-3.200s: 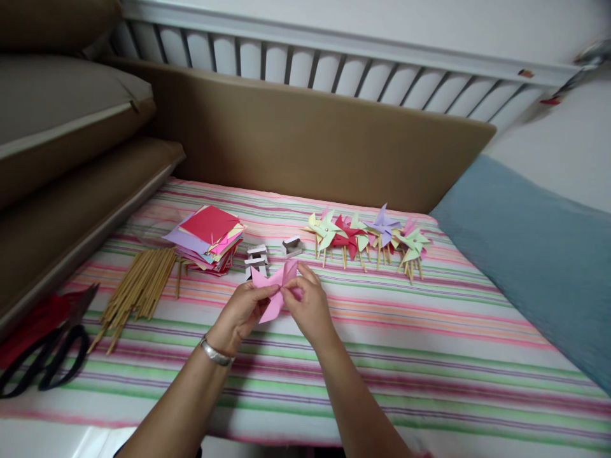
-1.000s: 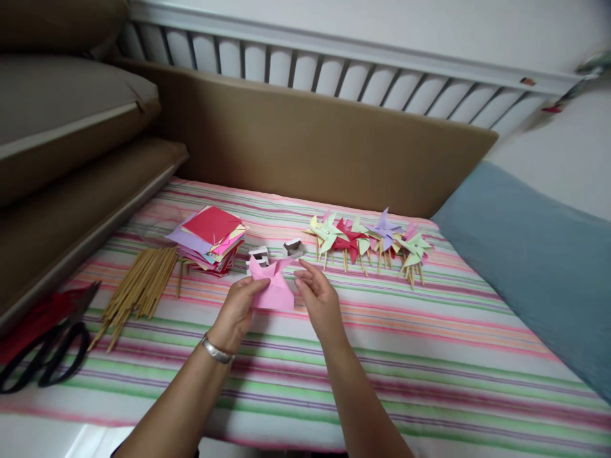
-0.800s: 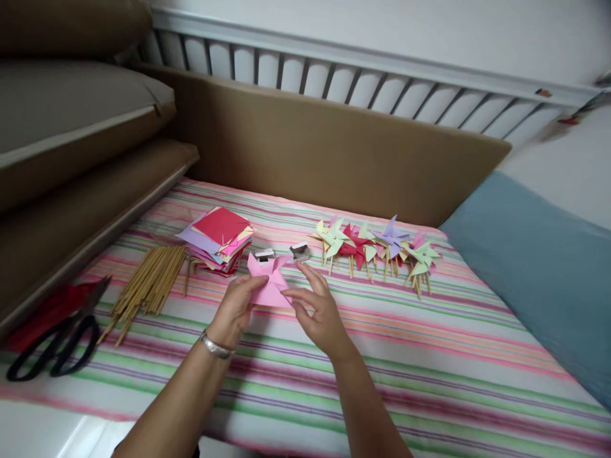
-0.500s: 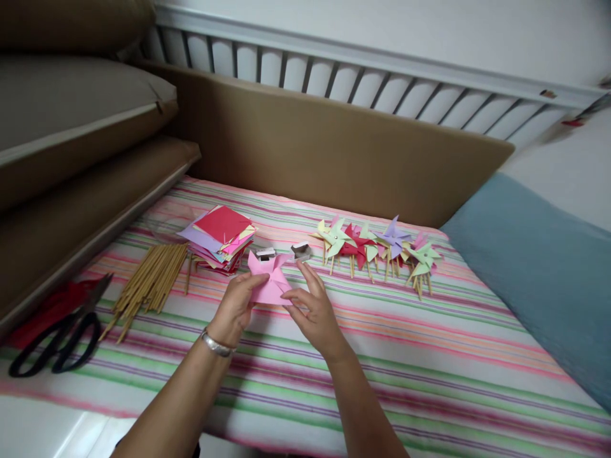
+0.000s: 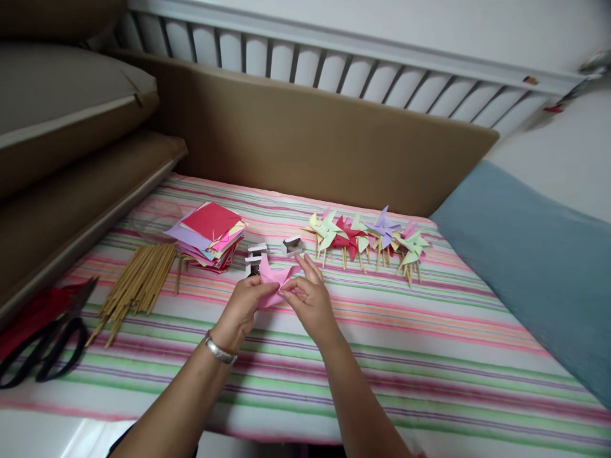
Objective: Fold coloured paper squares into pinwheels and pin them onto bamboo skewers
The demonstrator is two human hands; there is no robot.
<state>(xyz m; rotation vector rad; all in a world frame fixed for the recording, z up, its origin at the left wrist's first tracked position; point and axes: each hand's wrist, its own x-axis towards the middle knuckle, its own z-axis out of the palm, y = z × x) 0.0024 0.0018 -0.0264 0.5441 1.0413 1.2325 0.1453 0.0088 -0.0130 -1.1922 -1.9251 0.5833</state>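
Observation:
A partly folded pink paper pinwheel (image 5: 277,275) is held up over the striped cloth. My left hand (image 5: 242,308) grips it from the left, thumb pressed near its middle. My right hand (image 5: 310,299) pinches a corner of the same paper at its centre, thumb and index finger together, the other fingers raised. Just behind the paper stand small open boxes (image 5: 258,250), the contents too small to make out. Another small box (image 5: 292,245) lies a little to the right of them.
Left of my hands are a stack of coloured paper squares (image 5: 212,222), a bundle of thin wooden sticks (image 5: 136,280) and black-handled scissors (image 5: 57,343). Several finished pinwheels on sticks (image 5: 351,238) lie at the right. A brown padded board (image 5: 310,140) stands along the back.
My right hand has brought the pink paper's lower corner in to the centre, so that its flat lower edge is now folded. The view has shifted slightly.

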